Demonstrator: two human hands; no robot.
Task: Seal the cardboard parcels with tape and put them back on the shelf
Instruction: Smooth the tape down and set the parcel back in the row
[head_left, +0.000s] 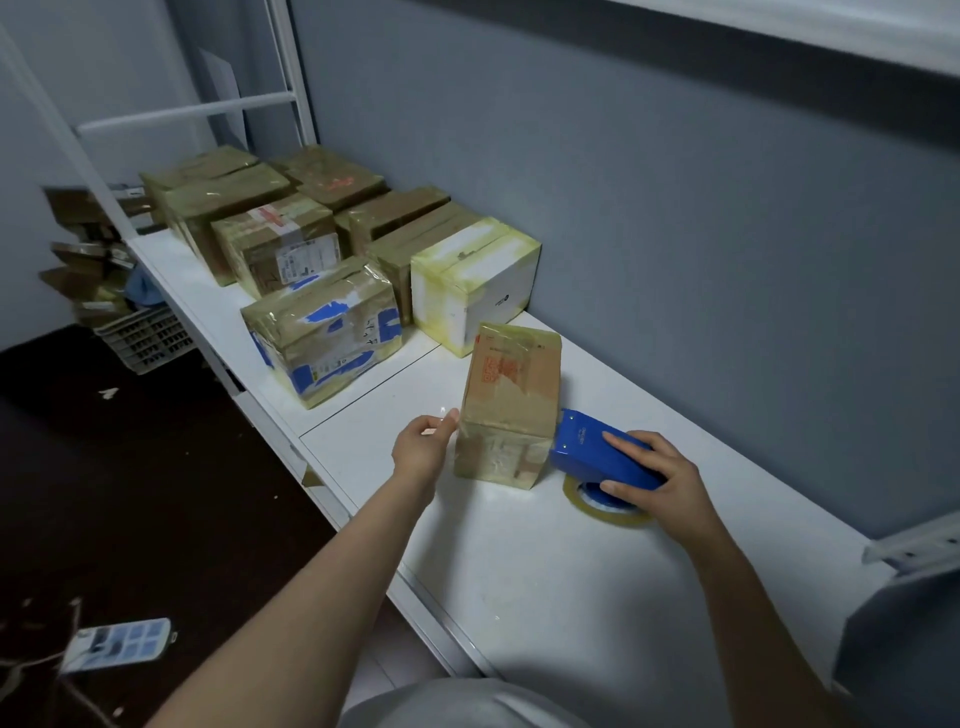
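Parcel (511, 395) upright — left hand (422, 446) alongside, right hand (662, 475) round tape dispenser (584, 448)

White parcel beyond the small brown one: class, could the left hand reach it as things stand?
Probably yes: the left hand only touches the side of the small brown parcel, and no box stands between it and the white parcel.

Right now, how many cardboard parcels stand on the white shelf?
9 visible: one parcel at the tape dispenser, a blue-taped parcel, a white parcel, and six parcels clustered behind them; more may be hidden.
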